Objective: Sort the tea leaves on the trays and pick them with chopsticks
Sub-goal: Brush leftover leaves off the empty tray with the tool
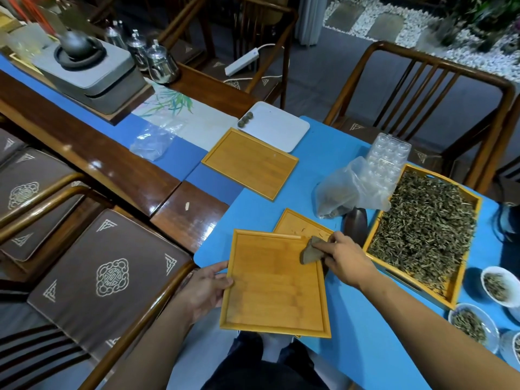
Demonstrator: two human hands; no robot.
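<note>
My left hand (206, 288) grips the left edge of an empty bamboo tray (274, 285) held over the table's near edge. My right hand (347, 258) is closed on a small brown cloth (311, 250) pressed on that tray's upper right corner. Behind it lies a second small bamboo tray (298, 225) with a few stray leaves. A large bamboo tray (423, 232) heaped with loose tea leaves sits to the right. No chopsticks are visible.
Another empty bamboo tray (250, 163) and a white tray (277, 129) with three tea balls lie farther back. A plastic bag (349, 187), a clear mould (389, 152) and a dark scoop (357, 223) sit mid-table. Bowls of leaves (472, 323) stand at the right. Chairs surround the blue table (374, 350).
</note>
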